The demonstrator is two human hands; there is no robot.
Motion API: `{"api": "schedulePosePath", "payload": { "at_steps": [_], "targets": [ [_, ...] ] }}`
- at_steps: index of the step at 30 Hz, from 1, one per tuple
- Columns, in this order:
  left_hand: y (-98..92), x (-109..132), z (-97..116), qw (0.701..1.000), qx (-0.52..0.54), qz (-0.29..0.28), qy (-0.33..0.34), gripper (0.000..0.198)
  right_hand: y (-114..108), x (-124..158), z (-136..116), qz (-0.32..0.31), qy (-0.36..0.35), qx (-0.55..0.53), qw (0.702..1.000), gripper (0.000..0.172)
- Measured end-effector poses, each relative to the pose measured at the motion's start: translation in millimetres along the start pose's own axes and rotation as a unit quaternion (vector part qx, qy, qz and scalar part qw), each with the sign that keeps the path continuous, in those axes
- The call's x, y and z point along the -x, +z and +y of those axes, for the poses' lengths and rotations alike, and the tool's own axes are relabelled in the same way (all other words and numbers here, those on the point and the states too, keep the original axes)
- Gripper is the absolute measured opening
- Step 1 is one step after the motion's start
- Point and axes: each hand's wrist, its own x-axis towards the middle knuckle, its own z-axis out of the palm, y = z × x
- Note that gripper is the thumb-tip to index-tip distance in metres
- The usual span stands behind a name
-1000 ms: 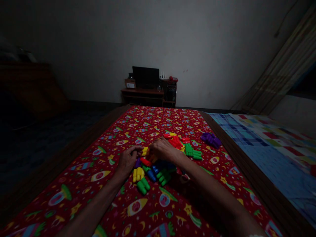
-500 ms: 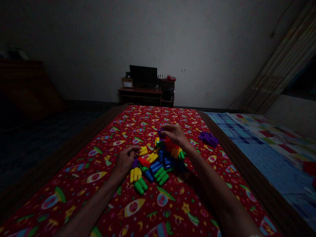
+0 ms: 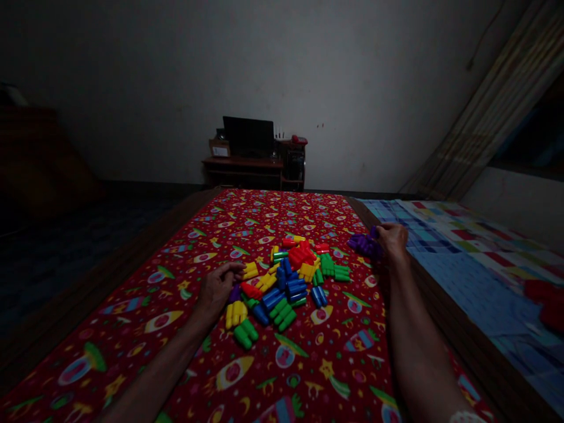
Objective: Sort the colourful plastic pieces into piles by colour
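Observation:
My right hand [image 3: 393,238] is closed in a pinch on a purple toy building block [image 3: 374,232], at the right end of a small heap of purple blocks [image 3: 363,244]. Some of its fingers are hidden from view. My left hand [image 3: 219,286] rests at the left side of a mixed pile of blocks, fingers loosely stretched, holding nothing that I can see. Its fingertips are beside a yellow block [image 3: 249,271], and a purple block [image 3: 234,293] lies partly under it. Red blocks [image 3: 302,254], blue blocks [image 3: 296,288] and green blocks [image 3: 283,314] make up the pile's middle.
A red cloth with rocket prints [image 3: 238,376] covers the surface under the blocks. Blue and patchwork bedding [image 3: 445,264] lies to the right. Against the far wall stands a low desk [image 3: 242,165] with a dark monitor [image 3: 249,136]. A curtain [image 3: 476,123] hangs at right.
My right hand has moved right from above the mixed pile to the purple heap, carrying a purple block. My left hand has stayed by the pile. The view has shifted slightly.

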Motion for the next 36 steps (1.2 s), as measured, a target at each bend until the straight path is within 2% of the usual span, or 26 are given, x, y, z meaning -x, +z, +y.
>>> {"api": "schedulePosePath", "payload": {
  "at_steps": [3, 6, 9, 12, 15, 18, 20, 22, 23, 25, 27, 30, 36],
  "targets": [
    [-0.3, 0, 1, 1.000, -0.004, 0.002, 0.002, 0.027, 11, 4, 4, -0.012, 0.040, 0.001, 0.999, 0.032],
    [-0.5, 0, 1, 1.000, -0.005, 0.000, 0.000, 0.026, 17, 8, 4, -0.045, 0.048, 0.012, 0.998, 0.029],
    [-0.1, 0, 0, 1.000, 0.000, 0.001, -0.002, 0.026, 17, 12, 3, -0.069, 0.037, 0.025, 0.997, 0.029],
    [0.7, -1, -2, 1.000, 0.007, 0.005, 0.004, 0.026, 11, 13, -1, -0.052, 0.031, 0.041, 0.997, 0.031],
    [1.4, -2, -4, 1.000, 0.007, 0.004, 0.010, 0.027, 3, 11, -20, -0.013, 0.016, 0.033, 0.999, 0.032],
    [1.6, -2, -7, 1.000, 0.004, 0.001, 0.013, 0.028, 3, 17, -60, -0.002, -0.060, -0.035, 0.998, 0.032],
    [1.5, -3, -9, 1.000, 0.004, 0.000, 0.015, 0.028, 12, 34, -94, -0.049, -0.146, -0.102, 0.983, 0.031],
    [1.2, -2, -10, 1.000, 0.002, -0.002, 0.018, 0.029, 29, 60, -126, -0.159, -0.245, -0.143, 0.946, 0.029],
    [1.0, -2, -10, 1.000, 0.000, -0.002, 0.020, 0.029, 38, 74, -139, -0.229, -0.299, -0.135, 0.917, 0.027],
    [0.7, -1, -8, 1.000, -0.006, -0.001, 0.023, 0.029, 54, 99, -159, -0.299, -0.366, -0.073, 0.878, 0.024],
    [0.5, 0, -7, 1.000, -0.010, 0.000, 0.023, 0.028, 64, 115, -169, -0.327, -0.389, 0.013, 0.861, 0.023],
    [0.4, 0, -6, 1.000, -0.009, 0.000, 0.023, 0.026, 68, 120, -176, -0.348, -0.389, 0.106, 0.846, 0.026],
    [0.5, -2, -8, 1.000, 0.010, 0.002, 0.029, 0.026, 70, 120, -190, -0.409, -0.399, 0.159, 0.805, 0.030]
  ]
}}
